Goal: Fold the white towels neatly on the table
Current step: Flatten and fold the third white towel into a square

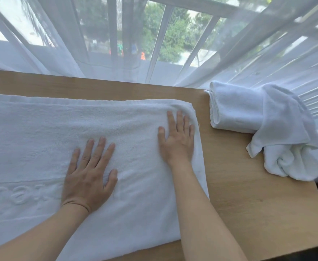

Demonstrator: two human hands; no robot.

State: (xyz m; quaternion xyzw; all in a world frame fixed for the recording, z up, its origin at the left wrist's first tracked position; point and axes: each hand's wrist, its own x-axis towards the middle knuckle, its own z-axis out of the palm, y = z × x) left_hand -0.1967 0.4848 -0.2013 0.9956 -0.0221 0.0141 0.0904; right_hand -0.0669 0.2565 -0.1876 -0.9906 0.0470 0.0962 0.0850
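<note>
a big white towel point(41, 138) lies flat on the wooden table point(248, 185), filling the view from 9 o'clock to the centre, with raised lettering point(20, 194) woven into it at about 8 o'clock. its near edge hangs toward 6 o'clock and its folded right edge runs from 1 o'clock down to 5 o'clock.

the left hand point(88, 178) rests palm down on the towel just below centre, fingers straight and spread, gripping nothing. the right hand point(177, 138) lies flat at 2 o'clock from it, near the towel's far right corner, fingers straight and close together, pressing the cloth.

at 3 o'clock, well apart from the big towel, a folded towel point(235, 108) sits at the table's far right corner. a crumpled towel point(288, 136) drapes over its right end and spills off the table edge.

a sheer curtain point(60, 44) hangs across 12 o'clock before a window point(169, 34).
</note>
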